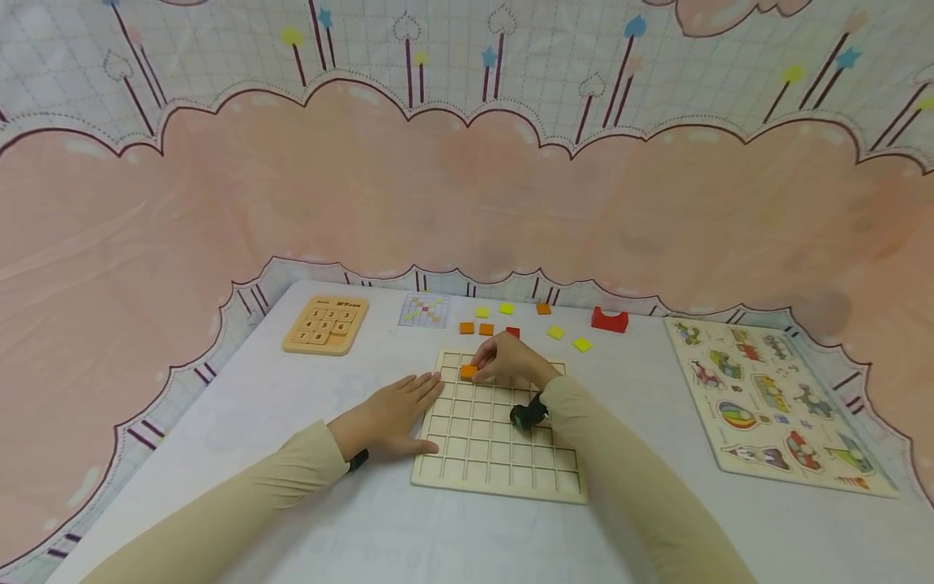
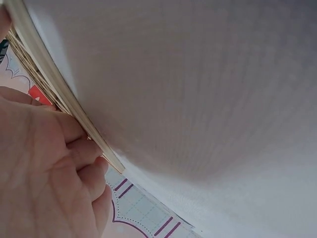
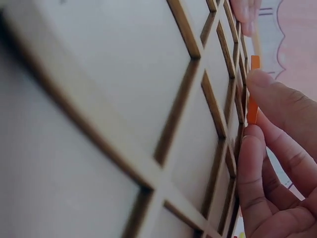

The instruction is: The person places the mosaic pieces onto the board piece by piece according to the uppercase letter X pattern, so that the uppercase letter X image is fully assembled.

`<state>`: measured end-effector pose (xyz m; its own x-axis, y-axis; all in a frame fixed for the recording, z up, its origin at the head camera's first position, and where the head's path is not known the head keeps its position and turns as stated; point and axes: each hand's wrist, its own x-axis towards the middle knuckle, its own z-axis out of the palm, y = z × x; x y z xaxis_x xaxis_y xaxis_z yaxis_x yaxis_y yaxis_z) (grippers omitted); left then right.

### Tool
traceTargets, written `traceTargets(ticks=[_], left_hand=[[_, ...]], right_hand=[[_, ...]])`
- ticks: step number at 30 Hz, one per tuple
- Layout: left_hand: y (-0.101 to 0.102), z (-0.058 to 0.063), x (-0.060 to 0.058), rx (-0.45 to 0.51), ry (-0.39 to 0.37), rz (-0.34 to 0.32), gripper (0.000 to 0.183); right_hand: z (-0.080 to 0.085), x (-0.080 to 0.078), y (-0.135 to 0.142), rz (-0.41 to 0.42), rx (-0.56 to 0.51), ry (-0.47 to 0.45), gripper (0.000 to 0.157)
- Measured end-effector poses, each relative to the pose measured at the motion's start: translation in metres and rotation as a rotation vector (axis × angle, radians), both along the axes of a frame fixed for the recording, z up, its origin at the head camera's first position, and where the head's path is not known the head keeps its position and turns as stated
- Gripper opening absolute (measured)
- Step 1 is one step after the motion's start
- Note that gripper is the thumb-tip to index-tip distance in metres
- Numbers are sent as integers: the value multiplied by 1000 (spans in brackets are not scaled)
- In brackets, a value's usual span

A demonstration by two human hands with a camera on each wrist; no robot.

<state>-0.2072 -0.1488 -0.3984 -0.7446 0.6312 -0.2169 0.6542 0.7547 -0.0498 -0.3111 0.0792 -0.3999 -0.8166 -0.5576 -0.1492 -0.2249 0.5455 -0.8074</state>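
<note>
A pale wooden grid board (image 1: 477, 430) lies on the table in the head view. Over its far left cells, my right hand (image 1: 507, 359) pinches an orange square tile (image 1: 469, 372) between thumb and fingers. In the right wrist view the same tile (image 3: 253, 109) stands out edge-on at the board's surface; whether it sits in a cell I cannot tell. My left hand (image 1: 390, 415) lies with fingers extended against the board's left edge, its thumb touching that edge lower down. The left wrist view shows that hand's palm (image 2: 44, 158) beside the board's rim.
Behind the board lie several loose orange and yellow tiles (image 1: 556, 332), a red tile (image 1: 513, 332) and a red notched block (image 1: 609, 320). A printed pattern card (image 1: 425, 311) and a wooden number puzzle (image 1: 326, 325) are at back left. A picture puzzle board (image 1: 773, 405) lies right.
</note>
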Motion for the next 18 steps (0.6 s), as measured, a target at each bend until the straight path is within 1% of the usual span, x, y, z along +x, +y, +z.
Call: traceTargets(ticks=[4,6,12,18], left_hand=[[-1,-1,0,6,7,-5,92],[-1,-2,0,10,3,-3,93],[-2,-5,-1,15,-9,10,93],[-2,-6,-1,17,6,-8,92]], right_hand=[[-1,1,-3,-11,-3,14,18],[-2,0,-4,-33,7,-5,19],[-3,0,-4,-32,13,-33,18],[-3,2,-3,-25,8,-27,16]])
